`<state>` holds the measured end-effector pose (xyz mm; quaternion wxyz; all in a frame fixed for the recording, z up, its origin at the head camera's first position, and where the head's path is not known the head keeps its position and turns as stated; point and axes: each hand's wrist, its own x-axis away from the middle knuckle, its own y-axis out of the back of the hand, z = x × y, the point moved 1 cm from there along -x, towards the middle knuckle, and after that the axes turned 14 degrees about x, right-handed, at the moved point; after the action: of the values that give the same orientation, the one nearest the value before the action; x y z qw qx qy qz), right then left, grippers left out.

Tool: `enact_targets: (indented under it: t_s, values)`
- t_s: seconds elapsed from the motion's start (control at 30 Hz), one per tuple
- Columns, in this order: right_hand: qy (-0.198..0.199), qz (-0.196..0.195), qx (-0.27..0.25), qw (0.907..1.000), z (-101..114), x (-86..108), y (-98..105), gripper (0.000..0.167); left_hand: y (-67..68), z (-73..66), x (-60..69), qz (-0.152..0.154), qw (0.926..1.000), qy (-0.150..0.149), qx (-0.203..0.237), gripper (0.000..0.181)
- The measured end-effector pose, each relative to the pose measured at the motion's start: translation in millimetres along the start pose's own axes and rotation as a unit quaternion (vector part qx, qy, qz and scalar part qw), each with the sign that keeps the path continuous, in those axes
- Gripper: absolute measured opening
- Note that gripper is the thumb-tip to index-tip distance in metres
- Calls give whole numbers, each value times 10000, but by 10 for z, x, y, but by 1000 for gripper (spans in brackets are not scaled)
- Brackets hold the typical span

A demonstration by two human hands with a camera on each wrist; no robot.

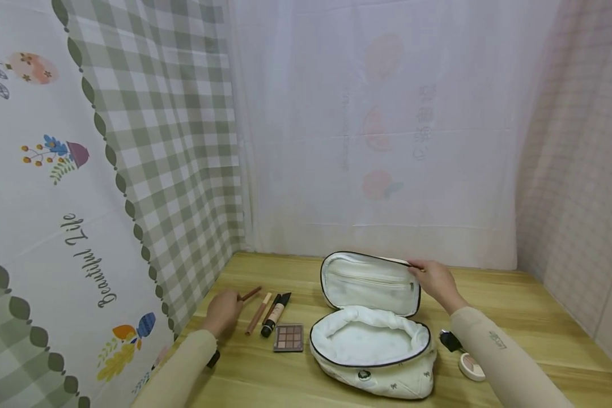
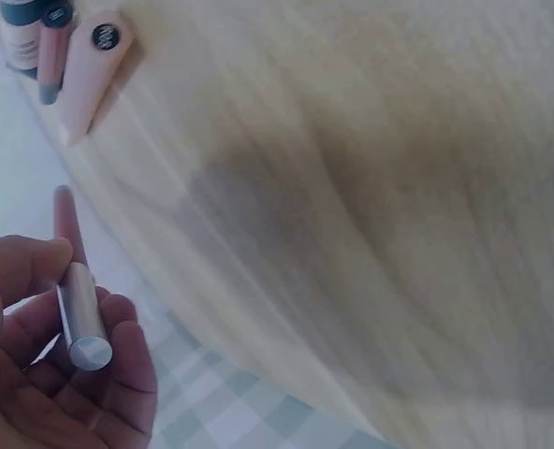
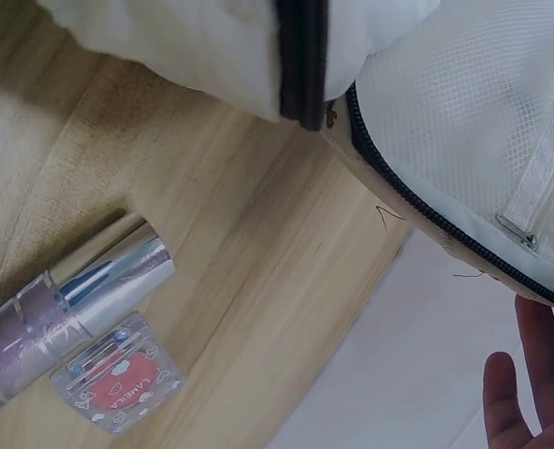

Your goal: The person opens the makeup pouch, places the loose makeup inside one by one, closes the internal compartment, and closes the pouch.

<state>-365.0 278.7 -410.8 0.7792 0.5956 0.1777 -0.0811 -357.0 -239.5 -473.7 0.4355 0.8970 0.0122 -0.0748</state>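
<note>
In the head view, my left hand (image 1: pixel 224 311) is at the left of the table, holding a slim brown cosmetic tube (image 1: pixel 251 293). Up close in the left wrist view, thumb and fingers pinch this tube (image 2: pixel 75 290), whose near end is silver. A white quilted makeup bag (image 1: pixel 374 381) stands unzipped with its lid (image 1: pixel 369 289) raised. My right hand (image 1: pixel 437 281) grips the lid's upper right corner; the right wrist view has its fingers (image 3: pixel 539 360) at the dark zip edge. White padding lines the bag, and its deeper bottom is partly hidden.
Between hand and bag lie a pink-brown tube (image 1: pixel 258 313), a black-capped tube (image 1: pixel 276 315) and an eyeshadow palette (image 1: pixel 288 338). Right of the bag are a round compact (image 1: pixel 471 367), a shiny bottle (image 3: pixel 76 304) and a small clear case (image 3: pixel 118 374). Cloth hangs around the table.
</note>
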Motion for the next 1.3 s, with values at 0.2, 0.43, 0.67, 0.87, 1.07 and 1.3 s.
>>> enact_targets:
  t_s: [0.2, 0.43, 0.67, 0.87, 1.07, 1.3]
  values:
    - [-112, 127, -58, 9998, 4, -2, 8, 33, 37, -70, -40, -134, 9995, -146, 229, 15]
    - [-81, 94, -123, 9998, -6, 4, 9, 34, 24, -213, -88, -422, 9959, -795, 90, 12]
    - [-132, 111, -201, 9996, -9, 20, 23, 33, -26, -427, -107, -518, 9911, -1204, 222, 14]
    - [-155, 98, -277, 9994, -9, 34, 31, 32, -107, -593, -112, -662, 9825, -1728, 220, 11]
    - [-154, 99, -340, 9993, -9, 51, 26, 32, -168, -768, -116, -656, 9750, -2072, 454, 10]
    - [-89, -5, -325, 9994, -40, 53, 12, 29, -240, -956, -154, -451, 9703, -2309, 563, 9]
